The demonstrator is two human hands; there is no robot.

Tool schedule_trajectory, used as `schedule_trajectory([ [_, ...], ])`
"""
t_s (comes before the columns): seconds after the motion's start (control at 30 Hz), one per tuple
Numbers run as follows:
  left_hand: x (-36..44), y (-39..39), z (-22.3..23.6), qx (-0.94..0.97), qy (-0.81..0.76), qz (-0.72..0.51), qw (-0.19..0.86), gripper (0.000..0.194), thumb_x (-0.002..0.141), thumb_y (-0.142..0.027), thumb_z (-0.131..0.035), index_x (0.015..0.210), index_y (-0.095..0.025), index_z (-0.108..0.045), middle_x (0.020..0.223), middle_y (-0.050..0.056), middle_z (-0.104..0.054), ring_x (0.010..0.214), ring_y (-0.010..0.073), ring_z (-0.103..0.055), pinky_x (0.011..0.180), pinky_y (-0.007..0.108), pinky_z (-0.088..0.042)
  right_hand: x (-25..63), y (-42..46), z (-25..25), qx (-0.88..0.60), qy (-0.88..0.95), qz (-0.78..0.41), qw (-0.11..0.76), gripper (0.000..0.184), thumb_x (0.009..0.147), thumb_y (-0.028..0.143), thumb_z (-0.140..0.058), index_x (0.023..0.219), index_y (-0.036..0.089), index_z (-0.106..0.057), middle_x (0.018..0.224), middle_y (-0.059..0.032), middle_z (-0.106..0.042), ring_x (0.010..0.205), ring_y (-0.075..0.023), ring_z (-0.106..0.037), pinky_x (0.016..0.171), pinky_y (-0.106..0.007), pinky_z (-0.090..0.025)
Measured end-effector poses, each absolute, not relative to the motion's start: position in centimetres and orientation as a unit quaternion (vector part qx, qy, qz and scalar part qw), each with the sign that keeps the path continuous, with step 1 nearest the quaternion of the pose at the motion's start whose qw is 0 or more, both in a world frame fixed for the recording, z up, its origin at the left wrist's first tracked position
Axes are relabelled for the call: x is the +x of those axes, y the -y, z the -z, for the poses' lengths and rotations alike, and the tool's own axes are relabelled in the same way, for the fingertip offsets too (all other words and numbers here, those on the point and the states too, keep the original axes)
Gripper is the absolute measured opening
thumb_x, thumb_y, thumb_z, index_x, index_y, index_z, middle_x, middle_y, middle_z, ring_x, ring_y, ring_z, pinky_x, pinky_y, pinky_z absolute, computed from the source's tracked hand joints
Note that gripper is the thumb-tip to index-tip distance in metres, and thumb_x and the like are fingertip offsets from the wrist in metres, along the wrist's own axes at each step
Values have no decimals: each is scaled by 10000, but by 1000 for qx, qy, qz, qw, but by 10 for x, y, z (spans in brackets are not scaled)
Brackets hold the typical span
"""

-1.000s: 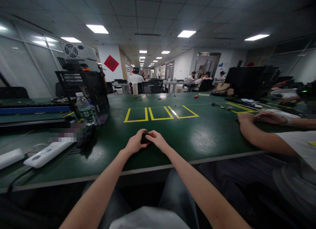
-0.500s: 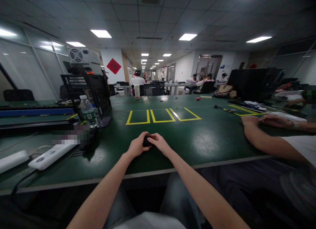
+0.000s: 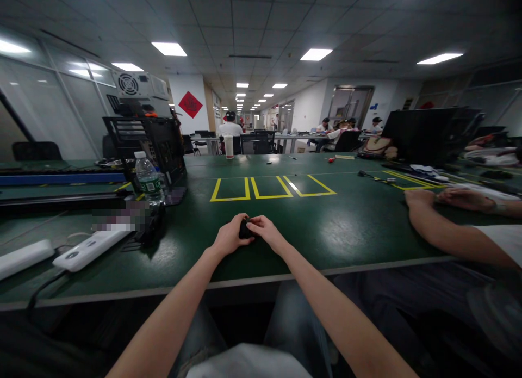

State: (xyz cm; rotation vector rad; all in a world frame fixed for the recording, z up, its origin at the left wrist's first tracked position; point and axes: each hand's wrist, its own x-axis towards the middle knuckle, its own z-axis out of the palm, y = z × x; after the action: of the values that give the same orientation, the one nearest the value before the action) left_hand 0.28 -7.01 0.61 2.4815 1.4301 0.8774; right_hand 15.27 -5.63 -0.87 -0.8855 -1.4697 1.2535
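Observation:
A small black rounded object (image 3: 244, 229) is held low over the green table, close to its front edge. My left hand (image 3: 228, 237) wraps round its left side, with the thumb along the near side. At its right side, the fingertips and thumb of my right hand (image 3: 267, 232) are pinched together against it. Fingers cover much of the object, so its exact kind cannot be made out. Beyond the hands, yellow tape outlines (image 3: 232, 199) mark the tabletop (image 3: 326, 234).
To the left stand a water bottle (image 3: 149, 177), an open black computer case (image 3: 165, 144) and a white power strip (image 3: 92, 250). A co-worker's forearm (image 3: 438, 223) rests on the table at right, near a black monitor (image 3: 432, 133). A white cup (image 3: 229, 147) stands at the far edge.
The view has shifted slightly. Both hands stay around the black object, which is turned a little, and my right fingers have moved slightly on its right side.

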Motion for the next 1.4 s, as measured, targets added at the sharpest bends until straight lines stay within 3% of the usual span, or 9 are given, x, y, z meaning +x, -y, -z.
schedule_trajectory([
  [0.27, 1, 71, -5, 825, -478, -290, 82, 547, 638, -345, -601, 1108, -244, -340, 992, 20, -542, 842, 208, -569, 701, 301, -425, 157, 68, -1, -334, 623, -530, 468, 308, 584, 269, -653, 842, 188, -505, 798, 6, -576, 789, -135, -543, 737, -296, -416],
  [0.53, 1, 70, -5, 823, -479, -295, 84, 543, 621, -339, -612, 1089, -251, -351, 973, 5, -549, 836, 202, -568, 699, 297, -428, 153, 60, 5, -370, 613, -506, 480, 277, 634, 333, -606, 838, 169, -514, 812, -16, -581, 798, -144, -541, 744, -314, -413],
  [0.73, 4, 71, -8, 823, -472, -302, 91, 573, 619, -311, -616, 1119, -262, -340, 1106, 8, -490, 940, 206, -528, 764, 302, -410, 150, 53, 11, -394, 616, -498, 466, 305, 653, 362, -583, 882, 163, -554, 885, -50, -601, 860, -168, -541, 794, -333, -399],
  [0.97, 3, 63, -11, 816, -493, -282, 109, 521, 619, -303, -612, 1078, -259, -369, 1033, 8, -519, 867, 207, -555, 703, 303, -424, 147, 54, 8, -416, 608, -496, 459, 322, 653, 417, -571, 868, 176, -587, 850, -49, -614, 828, -191, -541, 774, -358, -397],
  [1.1, -13, 30, -19, 823, -487, -269, 112, 528, 612, -360, -616, 1069, -256, -373, 1011, 18, -523, 835, 208, -557, 675, 299, -425, 133, 26, 0, -411, 585, -525, 461, 323, 672, 406, -565, 885, 164, -583, 887, -82, -603, 831, -208, -546, 733, -364, -419],
  [1.3, -69, -54, -43, 848, -467, -241, 62, 513, 607, -268, -603, 1065, -227, -376, 1034, 21, -513, 889, 194, -532, 747, 286, -387, 66, -60, -9, -373, 551, -569, 484, 303, 696, 350, -551, 943, 176, -530, 934, -68, -585, 852, -183, -548, 705, -315, -450],
  [1.4, -106, -92, -53, 839, -500, -212, 27, 530, 590, -268, -612, 1066, -210, -386, 1028, 30, -528, 955, 229, -501, 828, 357, -322, 20, -103, -11, -373, 534, -573, 497, 289, 705, 335, -534, 940, 167, -519, 945, -70, -579, 872, -177, -541, 723, -307, -444],
])
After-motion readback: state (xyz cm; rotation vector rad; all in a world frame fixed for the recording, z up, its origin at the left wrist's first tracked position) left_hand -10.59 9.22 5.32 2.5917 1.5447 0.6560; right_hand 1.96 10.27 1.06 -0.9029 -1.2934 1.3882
